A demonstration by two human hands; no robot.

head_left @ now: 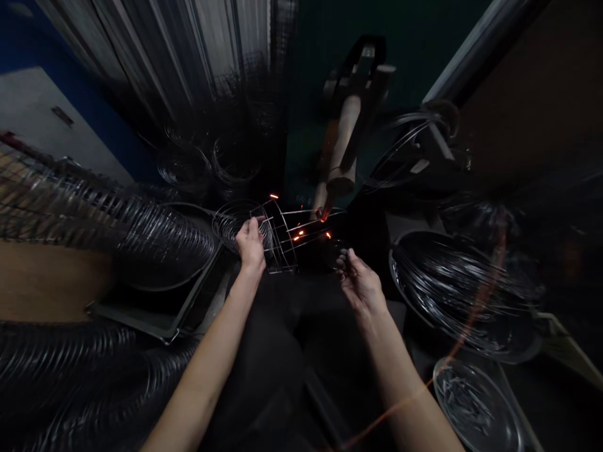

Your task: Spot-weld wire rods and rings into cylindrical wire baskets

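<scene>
My left hand (252,248) grips a thin metal wire frame (285,233) by its left side, fingers closed. Its straight wires reach right, to the tip of a spot welder's arm (347,144). Orange sparks (299,235) fly around the frame just below that tip. Lower right of the sparks, my right hand (362,282) is closed with thumb and fingertips together; whatever it may hold is too dark to make out. Behind my left hand stand round wire coils (230,223), partly covered by it.
Stacked wire rings (155,220) lie at left above a dark crate (172,323). On the right stand a basin heaped with wire pieces (452,289) and a bowl of short metal pieces (464,395). An orange cord (471,317) crosses over my right forearm.
</scene>
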